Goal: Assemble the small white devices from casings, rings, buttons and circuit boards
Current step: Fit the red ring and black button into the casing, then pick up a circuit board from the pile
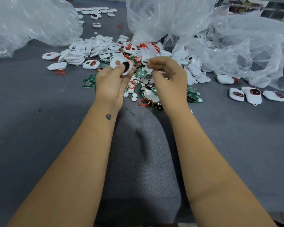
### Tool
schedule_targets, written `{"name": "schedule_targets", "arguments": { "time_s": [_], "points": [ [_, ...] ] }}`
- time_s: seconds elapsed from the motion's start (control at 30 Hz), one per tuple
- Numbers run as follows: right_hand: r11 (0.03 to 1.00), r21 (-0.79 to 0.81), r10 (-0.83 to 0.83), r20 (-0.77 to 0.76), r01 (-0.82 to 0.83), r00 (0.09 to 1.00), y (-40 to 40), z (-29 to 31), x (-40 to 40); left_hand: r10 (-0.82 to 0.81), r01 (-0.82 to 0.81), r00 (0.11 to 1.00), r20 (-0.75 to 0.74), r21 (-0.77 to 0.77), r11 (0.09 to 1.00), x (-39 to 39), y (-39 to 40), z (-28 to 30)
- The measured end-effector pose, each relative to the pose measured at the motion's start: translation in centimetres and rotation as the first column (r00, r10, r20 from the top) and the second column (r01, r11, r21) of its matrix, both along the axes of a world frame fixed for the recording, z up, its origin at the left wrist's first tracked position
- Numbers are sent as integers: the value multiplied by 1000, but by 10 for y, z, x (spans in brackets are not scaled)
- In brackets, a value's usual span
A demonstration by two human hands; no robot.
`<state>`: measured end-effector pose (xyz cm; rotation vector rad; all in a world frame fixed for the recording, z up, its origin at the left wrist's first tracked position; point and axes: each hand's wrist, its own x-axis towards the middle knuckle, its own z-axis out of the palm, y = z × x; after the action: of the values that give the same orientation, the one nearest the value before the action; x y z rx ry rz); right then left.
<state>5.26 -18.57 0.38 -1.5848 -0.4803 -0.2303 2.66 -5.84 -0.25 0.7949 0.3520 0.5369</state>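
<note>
My left hand (112, 82) holds a white casing (120, 63) with two round holes, one dark and one showing skin, raised above the pile. My right hand (167, 74) is lifted just to the right of it with fingers curled; its fingertips pinch something small and blurred that I cannot identify. Under both hands lies a heap of green circuit boards (88, 83), white round buttons (132, 90) and red rings (143, 102). Empty white casings (75, 58) are piled behind to the left.
Three assembled devices (256, 95) lie at the right on the grey padded surface (39, 128). Crumpled clear plastic bags (31, 22) fill the back left, centre and right. A loose red ring (59, 72) lies left of the pile, and more casings sit far back.
</note>
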Motion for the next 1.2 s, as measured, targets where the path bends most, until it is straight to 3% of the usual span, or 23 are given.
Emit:
{"name": "schedule_targets", "arguments": {
  "time_s": [0.1,0.2,0.37,0.43,0.5,0.97,1.1,1.2],
  "points": [
    [988,-71,-143,-46,140,989,-6,-3,8,58,-58,998,5,-1,998,-1,3,1],
    [932,-346,-105,23,106,994,-7,-8,11,94,-95,995,22,32,995,-3,5,2],
    [675,-731,133,254,99,958,1,-18,11,135,-137,990,39,50,989,-6,7,5],
    [563,-818,186,263,117,947,4,-21,11,129,-131,991,36,65,989,-6,6,5],
    [527,-838,171,266,140,949,4,-21,11,112,-114,993,29,90,989,-5,4,5],
    [516,-829,53,284,217,957,1,-14,8,-39,62,996,-75,338,939,-1,-10,0],
    [562,-807,92,277,180,956,-1,-13,9,-40,73,994,-98,361,930,-1,-11,-1],
    [682,-717,76,268,146,961,0,-14,8,-41,80,993,-113,366,927,-2,-11,0]
  ]
}}
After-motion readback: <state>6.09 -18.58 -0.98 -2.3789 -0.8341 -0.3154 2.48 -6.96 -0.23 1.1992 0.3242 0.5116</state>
